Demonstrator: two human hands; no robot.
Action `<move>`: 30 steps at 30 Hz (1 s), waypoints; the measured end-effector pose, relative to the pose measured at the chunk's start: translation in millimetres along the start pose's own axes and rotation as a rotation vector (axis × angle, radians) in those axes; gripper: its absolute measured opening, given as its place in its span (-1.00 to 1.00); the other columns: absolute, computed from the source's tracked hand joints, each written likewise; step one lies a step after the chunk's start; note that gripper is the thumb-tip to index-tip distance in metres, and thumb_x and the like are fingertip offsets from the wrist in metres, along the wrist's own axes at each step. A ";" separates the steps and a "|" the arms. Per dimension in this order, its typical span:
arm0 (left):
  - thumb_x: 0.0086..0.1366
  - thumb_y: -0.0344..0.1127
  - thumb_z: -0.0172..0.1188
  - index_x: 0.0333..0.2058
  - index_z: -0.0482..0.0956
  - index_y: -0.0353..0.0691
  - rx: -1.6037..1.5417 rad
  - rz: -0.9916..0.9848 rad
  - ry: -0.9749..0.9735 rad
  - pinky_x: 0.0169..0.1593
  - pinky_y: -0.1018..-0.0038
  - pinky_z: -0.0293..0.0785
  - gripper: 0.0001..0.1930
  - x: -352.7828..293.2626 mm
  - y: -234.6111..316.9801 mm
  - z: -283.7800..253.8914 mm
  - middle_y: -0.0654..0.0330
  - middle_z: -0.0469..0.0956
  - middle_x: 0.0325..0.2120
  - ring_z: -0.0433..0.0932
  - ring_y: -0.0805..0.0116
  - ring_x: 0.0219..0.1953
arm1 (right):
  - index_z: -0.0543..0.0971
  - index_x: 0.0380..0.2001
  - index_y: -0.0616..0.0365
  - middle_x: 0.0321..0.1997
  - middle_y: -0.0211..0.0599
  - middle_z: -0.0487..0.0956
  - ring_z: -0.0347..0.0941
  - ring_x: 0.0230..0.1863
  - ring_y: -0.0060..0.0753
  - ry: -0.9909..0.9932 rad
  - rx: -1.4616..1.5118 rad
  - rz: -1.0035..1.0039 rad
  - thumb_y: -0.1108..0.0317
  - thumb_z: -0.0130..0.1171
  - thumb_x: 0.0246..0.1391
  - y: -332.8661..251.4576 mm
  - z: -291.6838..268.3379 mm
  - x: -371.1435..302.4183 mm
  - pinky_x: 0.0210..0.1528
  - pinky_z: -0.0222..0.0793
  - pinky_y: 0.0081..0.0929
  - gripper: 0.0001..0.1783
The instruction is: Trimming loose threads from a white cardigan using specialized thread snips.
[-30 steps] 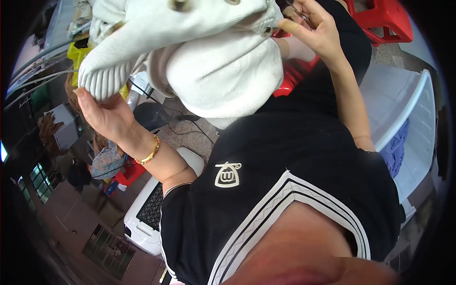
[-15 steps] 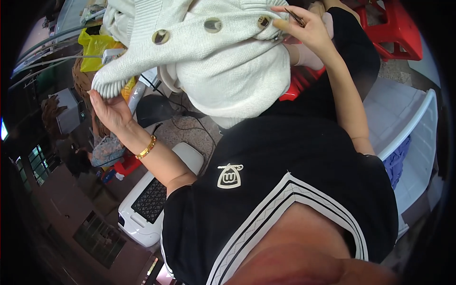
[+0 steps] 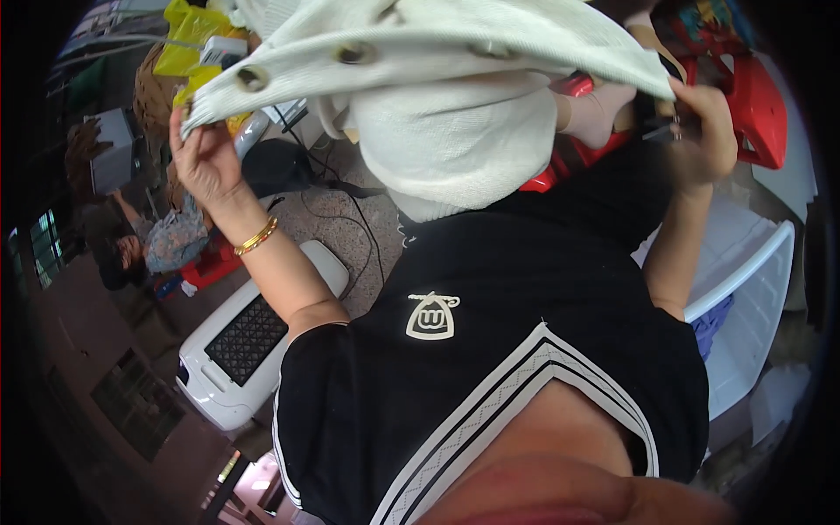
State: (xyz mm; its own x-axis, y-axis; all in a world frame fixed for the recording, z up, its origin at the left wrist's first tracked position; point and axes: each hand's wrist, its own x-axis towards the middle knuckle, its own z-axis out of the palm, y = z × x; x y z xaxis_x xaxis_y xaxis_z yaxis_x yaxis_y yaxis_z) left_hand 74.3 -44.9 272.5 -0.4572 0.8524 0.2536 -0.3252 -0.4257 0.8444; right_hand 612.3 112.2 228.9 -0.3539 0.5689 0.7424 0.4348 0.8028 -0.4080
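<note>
A white knitted sweater (image 3: 455, 140) lies bunched over my lap. A long strip of it, with several large round dark-and-light ornaments (image 3: 354, 52), is stretched across in front of me. My left hand (image 3: 208, 164) pinches the strip's ribbed end at the left. At the right, my right hand (image 3: 707, 140) grips the opposite end of the strip, and its fingers are closed. A small dark metal tool (image 3: 675, 128), perhaps thread snips, is also in the right hand; it is smeared by motion. The strip is taut and slightly blurred.
Red plastic stools (image 3: 759, 114) stand at the right. A white plastic bin (image 3: 744, 306) with purple cloth is by my right elbow. A white appliance with a dark grille (image 3: 249, 341) stands on the floor at left, near black cables (image 3: 372, 232). Another person (image 3: 166, 236) sits at far left.
My right hand has moved right and down, taking the sweater's edge with it. The strip is now pulled out wider and straighter. My left hand has barely shifted, still pinching the ribbed end.
</note>
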 end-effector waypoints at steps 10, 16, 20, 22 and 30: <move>0.06 -0.69 0.14 -0.65 0.43 -0.04 -0.266 0.008 -0.043 0.25 0.10 0.24 -0.70 -17.6 -42.8 0.6 0.37 0.43 -0.39 0.46 0.29 -0.14 | 0.62 -0.24 0.17 -0.48 -0.30 0.50 0.47 -0.53 -0.44 -0.178 0.008 0.072 0.67 0.32 -0.36 11.0 39.0 -67.9 -0.52 0.35 -0.55 -0.54; 0.15 -0.44 0.19 -0.75 0.33 0.03 -0.382 0.013 -0.205 0.30 0.09 0.11 -0.65 -23.8 -40.4 8.6 0.42 0.33 -0.53 0.38 0.39 -0.28 | 0.62 -0.24 0.22 -0.46 -0.31 0.50 0.45 -0.53 -0.48 -0.139 0.045 0.104 0.72 0.28 -0.32 18.2 44.2 -67.4 -0.50 0.36 -0.59 -0.57; 0.14 -0.41 0.20 -0.79 0.34 0.05 -0.378 0.036 -0.205 0.30 0.12 0.10 -0.63 -28.7 -39.2 9.5 0.44 0.34 -0.55 0.38 0.41 -0.29 | 0.62 -0.26 0.22 -0.46 -0.30 0.50 0.44 -0.52 -0.46 -0.137 0.068 0.096 0.69 0.30 -0.30 22.3 43.7 -69.2 -0.47 0.37 -0.60 -0.61; 0.13 -0.40 0.21 -0.79 0.34 0.05 -0.408 0.045 -0.247 0.30 0.13 0.11 -0.63 -28.0 -40.5 9.2 0.45 0.34 -0.55 0.38 0.42 -0.29 | 0.62 -0.26 0.22 -0.46 -0.30 0.50 0.45 -0.52 -0.46 -0.142 0.065 0.097 0.68 0.31 -0.28 23.7 42.5 -71.5 -0.46 0.37 -0.59 -0.62; 0.07 -0.37 0.29 -0.80 0.33 0.09 -0.403 0.038 -0.267 0.30 0.14 0.13 -0.62 -29.1 -40.6 3.1 0.49 0.36 -0.56 0.37 0.48 -0.32 | 0.63 -0.27 0.18 -0.49 -0.30 0.49 0.47 -0.50 -0.45 -0.121 0.062 0.168 0.70 0.28 -0.28 26.3 40.2 -73.1 -0.46 0.37 -0.58 -0.61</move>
State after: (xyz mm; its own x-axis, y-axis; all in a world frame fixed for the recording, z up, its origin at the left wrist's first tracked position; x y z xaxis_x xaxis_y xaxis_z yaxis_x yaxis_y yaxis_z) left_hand 103.4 -51.5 232.3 -0.2642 0.8595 0.4376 -0.6311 -0.4972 0.5954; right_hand 616.3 98.9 142.5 -0.3796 0.7098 0.5934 0.4457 0.7023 -0.5550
